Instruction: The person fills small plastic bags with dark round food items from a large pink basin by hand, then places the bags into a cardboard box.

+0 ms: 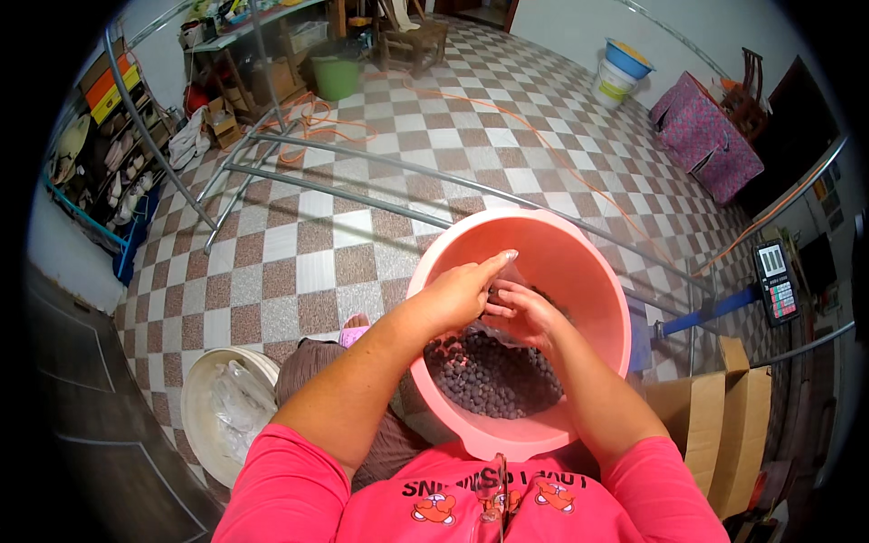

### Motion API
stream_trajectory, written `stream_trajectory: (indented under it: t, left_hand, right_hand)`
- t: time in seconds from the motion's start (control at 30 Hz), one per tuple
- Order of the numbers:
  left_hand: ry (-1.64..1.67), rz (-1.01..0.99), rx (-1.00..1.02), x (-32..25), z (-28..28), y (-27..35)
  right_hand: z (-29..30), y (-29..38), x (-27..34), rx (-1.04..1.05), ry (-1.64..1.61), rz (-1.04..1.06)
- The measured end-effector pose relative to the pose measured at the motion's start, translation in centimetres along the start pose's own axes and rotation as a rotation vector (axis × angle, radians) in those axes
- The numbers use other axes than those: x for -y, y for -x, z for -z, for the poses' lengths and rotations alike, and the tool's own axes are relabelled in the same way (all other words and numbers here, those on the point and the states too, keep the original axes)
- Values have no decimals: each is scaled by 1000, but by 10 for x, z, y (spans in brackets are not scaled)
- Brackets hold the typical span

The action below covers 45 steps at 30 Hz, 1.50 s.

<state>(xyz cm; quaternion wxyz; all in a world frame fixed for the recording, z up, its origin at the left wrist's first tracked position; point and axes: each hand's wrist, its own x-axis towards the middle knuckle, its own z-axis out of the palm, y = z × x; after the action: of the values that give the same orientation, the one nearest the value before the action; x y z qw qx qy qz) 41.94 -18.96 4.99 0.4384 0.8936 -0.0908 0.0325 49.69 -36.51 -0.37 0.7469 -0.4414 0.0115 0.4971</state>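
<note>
A pink plastic basin point(601, 298) stands right before me, close against my body. Small dark round fruits or nuts point(485, 380) cover its near part. Over the basin, a thin clear plastic bag point(514, 273) is between my two hands, partly hidden by the fingers. My left hand point(465, 292) grips it with the index finger stretched towards the far wall. Curled around the bag from the other side is my right hand point(526, 313), its fingertips close to the left palm. Whether anything lies inside the bag cannot be made out.
At my left, a white bucket point(193, 380) holds clear plastic bags point(241, 400). A metal pipe frame point(353, 193) runs behind the basin. To the right are a scale display point(776, 282) on a blue post and a cardboard box point(703, 421). An orange cable point(529, 125) crosses the tiled floor.
</note>
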Motion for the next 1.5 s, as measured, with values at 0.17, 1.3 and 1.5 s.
stream_trajectory:
  t: [0.17, 1.3, 1.5]
  left_hand:
    - [-29, 37, 1, -2, 4, 1]
    - [-54, -40, -31, 3, 1, 4]
    - [-63, -23, -8, 2, 1, 2]
  right_hand:
    - [-5, 8, 18, 171, 212, -155]
    - [-4, 11, -70, 616, 1707, -643]
    - [-15, 13, -27, 431, 1075, -745]
